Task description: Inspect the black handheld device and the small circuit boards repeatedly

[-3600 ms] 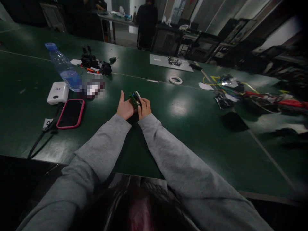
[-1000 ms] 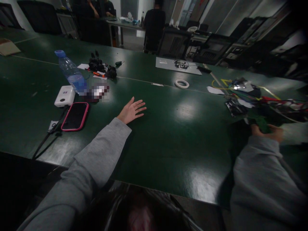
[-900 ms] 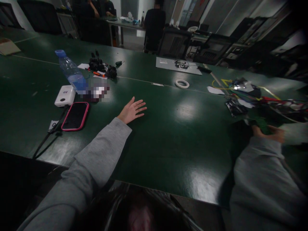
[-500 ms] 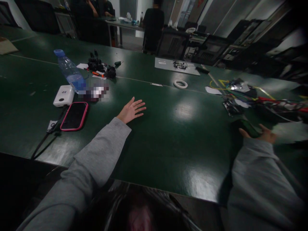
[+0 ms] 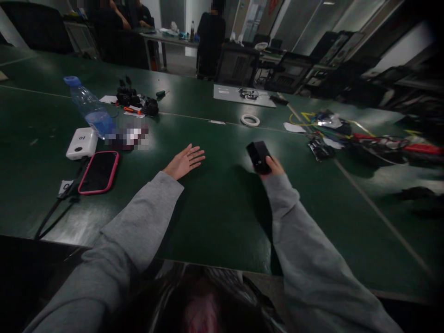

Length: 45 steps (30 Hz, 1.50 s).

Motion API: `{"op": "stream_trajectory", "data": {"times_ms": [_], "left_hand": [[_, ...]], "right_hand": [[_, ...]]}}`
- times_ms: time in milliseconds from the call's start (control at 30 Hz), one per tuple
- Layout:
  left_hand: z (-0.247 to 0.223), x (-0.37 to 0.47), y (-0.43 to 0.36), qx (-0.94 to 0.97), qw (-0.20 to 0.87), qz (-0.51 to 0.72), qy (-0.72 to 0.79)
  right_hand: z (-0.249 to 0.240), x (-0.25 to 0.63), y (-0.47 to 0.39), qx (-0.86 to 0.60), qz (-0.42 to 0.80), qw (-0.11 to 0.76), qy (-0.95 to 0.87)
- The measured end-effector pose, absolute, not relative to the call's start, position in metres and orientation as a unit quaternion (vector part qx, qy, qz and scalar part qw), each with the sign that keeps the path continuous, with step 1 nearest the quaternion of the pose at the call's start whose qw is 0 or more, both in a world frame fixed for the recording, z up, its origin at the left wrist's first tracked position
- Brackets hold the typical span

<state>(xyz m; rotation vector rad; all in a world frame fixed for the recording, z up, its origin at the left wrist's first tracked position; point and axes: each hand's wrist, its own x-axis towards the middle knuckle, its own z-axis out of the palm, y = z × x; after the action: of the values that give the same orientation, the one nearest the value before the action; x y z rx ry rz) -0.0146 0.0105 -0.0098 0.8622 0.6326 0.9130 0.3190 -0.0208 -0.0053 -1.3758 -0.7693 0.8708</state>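
Head camera view, read from left to right: on the green table [image 5: 215,222], a black cable [image 5: 52,212] with a white tag is seen to lead to a white device [image 5: 82,143]. A pink-framed phone [image 5: 99,173] is laid just beside the device, screen up. Behind them, a clear bottle [image 5: 83,102] with a blue cap is located. Farther back, black parts [image 5: 127,96] are grouped near an orange tool [image 5: 132,111], and a small green-handled tool [image 5: 160,94] is placed near the group.

The left hand [image 5: 180,164] is held palm open, with fingers released and spread; nothing is gripped. Whether the table is touched by the wrist cannot be told.

Past a gap, a roll of white tape [image 5: 250,125] is laid flat, in front of a grey board [image 5: 265,100]. The black box-shaped object [image 5: 258,155] is held in the right hand [image 5: 274,167]; the thumb is laid over its face, and the other fingers are mostly hidden. A shadow is cast beside it, so the object is judged to be raised. As to progress, pick-up is judged complete; the object is not set down and is not touched by the left hand.

At far right, a bundle of wires [image 5: 367,141] is spread, well apart from both hands.
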Motion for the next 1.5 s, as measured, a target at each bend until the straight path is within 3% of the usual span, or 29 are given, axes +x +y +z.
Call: {"op": "stream_trajectory", "data": {"times_ms": [167,333,567,933,1500], "left_hand": [[-0.014,-0.009,0.009,0.395,0.762,0.421,0.293],[-0.019,-0.004,0.008,0.420,0.738,0.423,0.317],[-0.017,-0.006,0.006,0.452,0.706,0.428,0.337],[-0.010,-0.017,0.011,0.546,0.653,0.374,0.368],[-0.011,-0.015,0.014,0.598,0.605,0.307,0.427]], "right_hand": [[-0.041,0.202,-0.012,-0.407,0.686,0.542,-0.265],[-0.053,0.167,-0.022,-0.333,0.756,0.511,-0.238],[-0.056,0.172,-0.021,-0.316,0.751,0.502,-0.290],[-0.050,0.165,-0.031,-0.406,0.560,0.567,-0.447],[-0.041,0.167,-0.036,-0.417,0.559,0.588,-0.410]]}}
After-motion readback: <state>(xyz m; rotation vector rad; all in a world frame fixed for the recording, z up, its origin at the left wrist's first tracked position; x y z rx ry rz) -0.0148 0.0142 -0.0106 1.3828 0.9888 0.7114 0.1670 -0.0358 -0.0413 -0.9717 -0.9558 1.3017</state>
